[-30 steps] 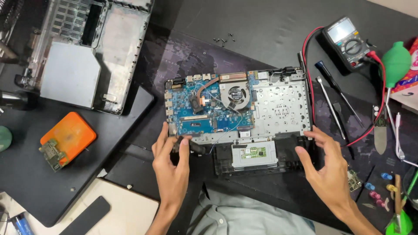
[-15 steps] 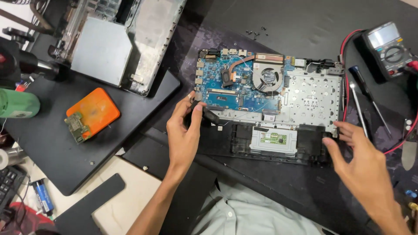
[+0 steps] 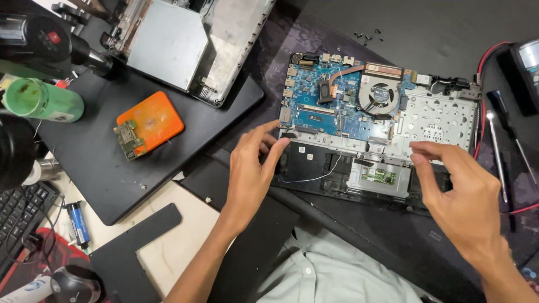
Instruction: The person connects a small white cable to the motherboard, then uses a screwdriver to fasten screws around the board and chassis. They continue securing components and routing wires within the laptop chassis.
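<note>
An opened laptop base (image 3: pixel 382 163) lies on the dark counter (image 3: pixel 426 45), its blue motherboard (image 3: pixel 331 104) and round cooling fan (image 3: pixel 380 94) exposed. The left hand (image 3: pixel 252 168) rests at the base's left front edge, fingers loosely spread and gripping nothing, fingertips touching the frame just below the board. The right hand (image 3: pixel 457 193) hovers over the right side near the touchpad module (image 3: pixel 377 177), thumb and forefinger pinched close; whether they hold anything is too small to make out. A thin white wire (image 3: pixel 320 177) crosses the black palm-rest area. Left of the base sit an orange case (image 3: pixel 151 120) and a second dismantled chassis (image 3: pixel 185 42), cut off at the top. Screwdrivers (image 3: pixel 499 146) lie right, and a multimeter (image 3: pixel 528 59) is cropped by the frame.
</note>
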